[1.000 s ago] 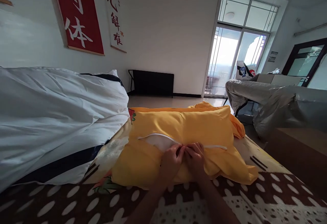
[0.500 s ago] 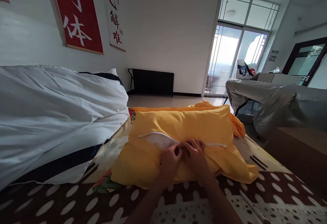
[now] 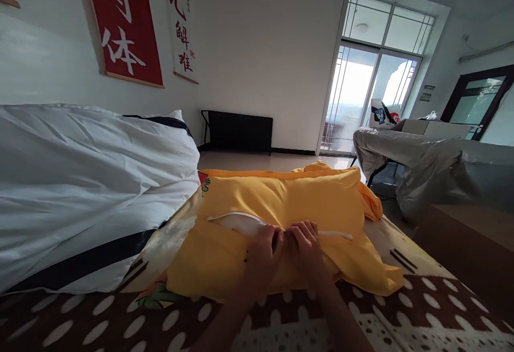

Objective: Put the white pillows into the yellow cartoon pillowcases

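A yellow pillowcase (image 3: 321, 194) with a pillow inside lies across a patterned blanket (image 3: 132, 328) in front of me. Along its middle runs a white zipper (image 3: 335, 234). On the left the zipper gapes, showing the white pillow (image 3: 241, 223). My left hand (image 3: 265, 250) pinches the zipper edge at the right end of the gap. Close beside it, my right hand (image 3: 303, 239) is closed on the zipper too, fingers curled over it. The zipper pull itself is hidden by my fingers.
To the left is a large white pillow or quilt (image 3: 100, 170) with dark bands. A cardboard box (image 3: 469, 245) stands at the right, near plastic-covered furniture (image 3: 433, 165). A black panel (image 3: 241, 131) leans near the far wall, left of the glass door (image 3: 353, 95).
Both hands stay pinched on the zipper. My left hand has shifted slightly left, and the open gap looks a little narrower. The view has tilted a little.
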`<state>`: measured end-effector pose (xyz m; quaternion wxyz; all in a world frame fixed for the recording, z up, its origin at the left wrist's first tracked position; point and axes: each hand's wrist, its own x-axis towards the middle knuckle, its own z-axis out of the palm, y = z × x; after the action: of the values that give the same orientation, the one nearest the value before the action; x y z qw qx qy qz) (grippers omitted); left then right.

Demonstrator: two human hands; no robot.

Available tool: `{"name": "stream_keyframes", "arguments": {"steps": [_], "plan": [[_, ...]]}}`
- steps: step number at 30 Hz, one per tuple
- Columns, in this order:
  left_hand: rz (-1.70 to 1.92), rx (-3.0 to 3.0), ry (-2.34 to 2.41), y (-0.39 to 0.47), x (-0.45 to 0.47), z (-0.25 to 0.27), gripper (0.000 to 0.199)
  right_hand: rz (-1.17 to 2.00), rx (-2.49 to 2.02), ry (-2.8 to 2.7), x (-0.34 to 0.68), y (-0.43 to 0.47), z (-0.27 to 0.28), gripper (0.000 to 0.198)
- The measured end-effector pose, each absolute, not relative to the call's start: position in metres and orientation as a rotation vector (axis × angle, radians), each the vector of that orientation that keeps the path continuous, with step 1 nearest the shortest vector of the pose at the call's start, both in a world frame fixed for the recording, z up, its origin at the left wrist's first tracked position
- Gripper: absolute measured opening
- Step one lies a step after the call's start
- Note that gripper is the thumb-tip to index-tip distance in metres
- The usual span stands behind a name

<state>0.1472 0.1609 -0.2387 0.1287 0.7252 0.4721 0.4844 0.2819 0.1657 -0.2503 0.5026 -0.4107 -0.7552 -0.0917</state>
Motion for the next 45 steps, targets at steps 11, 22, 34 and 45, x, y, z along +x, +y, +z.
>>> {"name": "stream_keyframes", "arguments": {"steps": [11, 22, 34, 45], "plan": [[1.126, 2.61, 1.605, 0.143, 0.156, -0.227, 0.026, 0.008, -1.044, -2.039, 0.314, 0.152, -0.215, 0.015], [0.497, 2.369, 1.89, 0.138, 0.124, -0.191, 0.026, 0.154, -1.082, -2.054, 0.327, 0.152, -0.212, 0.014], [0.58, 2.523, 2.138, 0.133, 0.062, -0.179, 0.026, 0.21, -1.126, -2.113, 0.335, 0.151, -0.211, 0.016], [0.405, 2.566, 2.191, 0.093, 0.028, -0.192, 0.033, -0.215, -0.953, -2.125, 0.268, 0.124, -0.208, 0.015]]}}
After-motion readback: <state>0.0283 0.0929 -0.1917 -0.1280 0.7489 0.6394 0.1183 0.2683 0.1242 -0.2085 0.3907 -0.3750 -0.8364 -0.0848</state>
